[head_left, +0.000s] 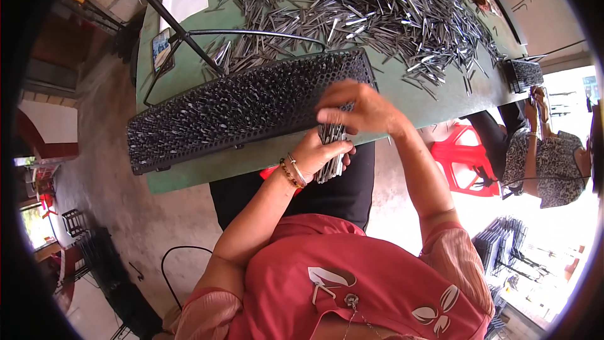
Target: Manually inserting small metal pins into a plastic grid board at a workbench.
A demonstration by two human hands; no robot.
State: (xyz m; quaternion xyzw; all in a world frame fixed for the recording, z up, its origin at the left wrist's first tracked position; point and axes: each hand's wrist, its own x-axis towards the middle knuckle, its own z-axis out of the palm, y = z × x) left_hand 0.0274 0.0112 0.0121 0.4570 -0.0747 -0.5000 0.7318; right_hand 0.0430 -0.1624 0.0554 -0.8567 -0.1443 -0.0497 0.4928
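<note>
My left hand [313,153] is closed round an upright bundle of thin, dark metal strips [330,167], just off the table's front edge. Over the top of that bundle bends my right hand [363,111], its fingers curled together; whatever they pinch is hidden. Right beside both hands lies a long black rack with round holes [352,63]. Dark strips stand packed in the holes [220,110] along its left and middle, while holes at the right end show bare.
A large loose heap of strips [402,12] covers the back of the green table [189,175]. A black rod frame [189,39] rises behind the rack, near a phone [161,49] and white paper [187,4]. At right are a red stool [440,157] and another person [547,167].
</note>
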